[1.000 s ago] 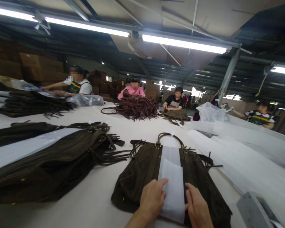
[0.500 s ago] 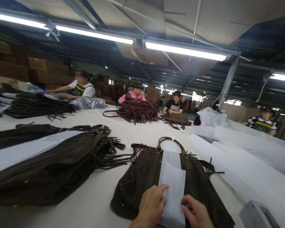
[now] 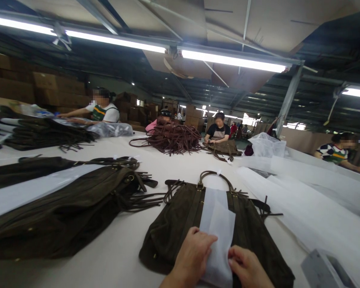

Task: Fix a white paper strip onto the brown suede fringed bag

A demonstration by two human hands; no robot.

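My left hand [image 3: 192, 256] lies flat on the white paper [image 3: 217, 232], fingers spread loosely over its left edge, holding nothing. My right hand [image 3: 247, 268] is curled narrow, fingertips pinching the paper's right edge. The paper runs as a strip down the middle of the dark suede bag [image 3: 174, 228], which lies flat on the table [image 3: 114, 260] straight in front of me, its handle [image 3: 213, 176] arching at the far end and fringe spilling out to both sides.

At the lower right corner sits a grey box [image 3: 321, 270], partly cut off. To my left lies a pile of bags [image 3: 66, 208] in the same dark suede, with a white sheet [image 3: 27, 190] across it. To the right, long white sheets [image 3: 312, 208] cover the table.

Farther on, a heap of brown straps [image 3: 172, 138] rests mid-table, with a person [image 3: 159, 118] bent behind it. Just right of it, a person in a dark top [image 3: 218, 130] handles another bag [image 3: 223, 148]. A clear plastic bag [image 3: 265, 145] stands near them. At far left a person in a white top [image 3: 103, 108] reaches over more stacked bags [image 3: 39, 132], and at far right a person in a striped shirt [image 3: 337, 152] leans on the table.
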